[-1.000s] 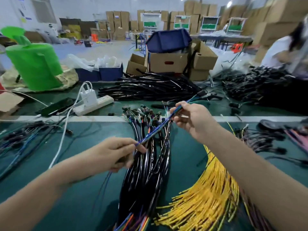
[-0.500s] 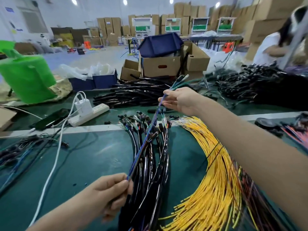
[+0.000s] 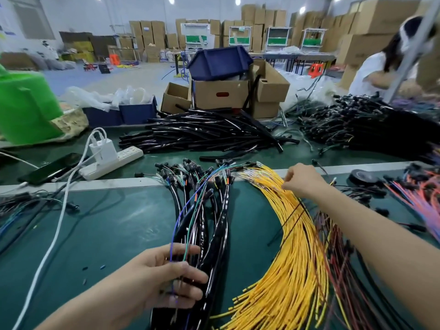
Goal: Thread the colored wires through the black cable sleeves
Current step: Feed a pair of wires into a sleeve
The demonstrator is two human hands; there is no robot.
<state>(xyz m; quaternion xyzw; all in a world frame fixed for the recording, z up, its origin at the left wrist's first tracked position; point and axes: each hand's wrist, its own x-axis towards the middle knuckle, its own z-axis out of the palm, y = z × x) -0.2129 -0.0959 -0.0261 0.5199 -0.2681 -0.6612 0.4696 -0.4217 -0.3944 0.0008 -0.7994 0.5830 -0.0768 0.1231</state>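
Counter, left to right. My left hand: fingers gripping the blue and green wires, which lie over the black-sleeved bundle with their long axis pointing away from me and leaning right. Yellow wires, fanned. My right hand: fingers curled at the yellow wires' far ends, hold unclear.

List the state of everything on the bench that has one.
left hand, grips loose blue and green wires
right hand, fingers pinch yellow wires
sleeved bundle, lying flat on table
empty black sleeves, piled, unthreaded
charger, plugged into power strip
blue bin, overturned atop cardboard box
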